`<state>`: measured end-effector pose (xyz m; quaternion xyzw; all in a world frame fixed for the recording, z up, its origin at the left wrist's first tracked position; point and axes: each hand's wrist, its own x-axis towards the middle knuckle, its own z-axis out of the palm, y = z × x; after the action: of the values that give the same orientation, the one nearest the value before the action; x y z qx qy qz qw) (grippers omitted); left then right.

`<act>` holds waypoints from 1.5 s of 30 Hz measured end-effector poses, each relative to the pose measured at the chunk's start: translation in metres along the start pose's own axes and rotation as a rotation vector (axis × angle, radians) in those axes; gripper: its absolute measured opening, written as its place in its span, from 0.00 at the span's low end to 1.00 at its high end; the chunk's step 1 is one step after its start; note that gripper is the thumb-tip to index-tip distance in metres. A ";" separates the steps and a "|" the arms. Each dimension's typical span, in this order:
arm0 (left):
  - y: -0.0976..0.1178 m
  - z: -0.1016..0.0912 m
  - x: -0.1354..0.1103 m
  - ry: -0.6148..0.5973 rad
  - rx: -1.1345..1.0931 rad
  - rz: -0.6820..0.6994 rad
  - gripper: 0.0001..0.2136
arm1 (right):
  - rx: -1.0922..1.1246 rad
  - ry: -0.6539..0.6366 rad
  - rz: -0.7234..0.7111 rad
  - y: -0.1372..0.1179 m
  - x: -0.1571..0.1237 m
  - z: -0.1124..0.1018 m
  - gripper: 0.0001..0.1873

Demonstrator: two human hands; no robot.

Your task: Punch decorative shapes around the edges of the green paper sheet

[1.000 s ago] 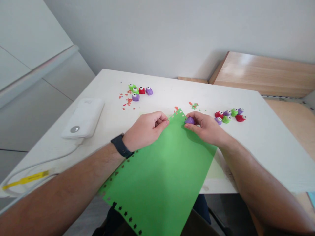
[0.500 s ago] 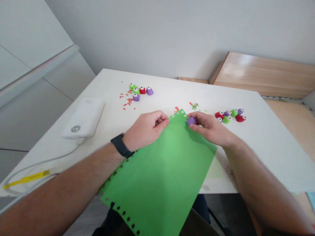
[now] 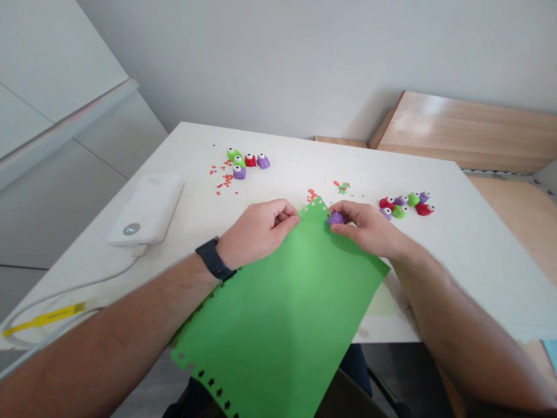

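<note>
A green sheet of paper (image 3: 287,307) slants over the table's front edge, with small star-shaped holes along its left, lower-left and far edges. My left hand (image 3: 265,229) pinches its far left edge near the top corner; a dark band circles that wrist. In my right hand (image 3: 365,226) is a purple craft punch (image 3: 336,219), gripped between thumb and fingers at the paper's far right edge. Whether its jaws are pressed together is hidden. Orange paper bits (image 3: 312,195) lie just beyond the corner, beside a small heap of green and orange bits (image 3: 343,187).
Several coloured punches (image 3: 400,206) sit at the right, and another group (image 3: 244,161) stands at the back left among orange scraps. A white power bank (image 3: 148,209) with a cable and a yellow tag (image 3: 46,318) lies at the left of the white table (image 3: 470,261).
The purple punch and my right hand have shifted slightly nearer along the paper's right edge. The sheet has turned a little, its right corner moving outward. My left hand keeps its pinch.
</note>
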<state>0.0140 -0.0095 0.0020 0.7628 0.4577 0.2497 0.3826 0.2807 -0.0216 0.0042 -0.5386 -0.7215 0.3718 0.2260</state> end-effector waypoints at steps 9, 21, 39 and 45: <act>0.001 -0.002 0.001 0.004 0.022 -0.022 0.14 | 0.106 0.009 -0.014 -0.001 -0.006 -0.005 0.12; -0.002 -0.002 0.001 0.000 0.046 -0.039 0.13 | 0.507 0.237 0.058 0.012 0.004 -0.007 0.15; 0.000 -0.003 0.000 -0.002 0.054 -0.023 0.13 | 0.740 0.347 0.162 0.004 0.010 -0.005 0.19; 0.000 -0.002 0.000 -0.001 0.054 -0.015 0.13 | 0.762 0.399 0.197 0.005 0.013 -0.004 0.21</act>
<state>0.0126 -0.0086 0.0032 0.7695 0.4698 0.2337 0.3640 0.2821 -0.0075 0.0018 -0.5442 -0.4205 0.5197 0.5069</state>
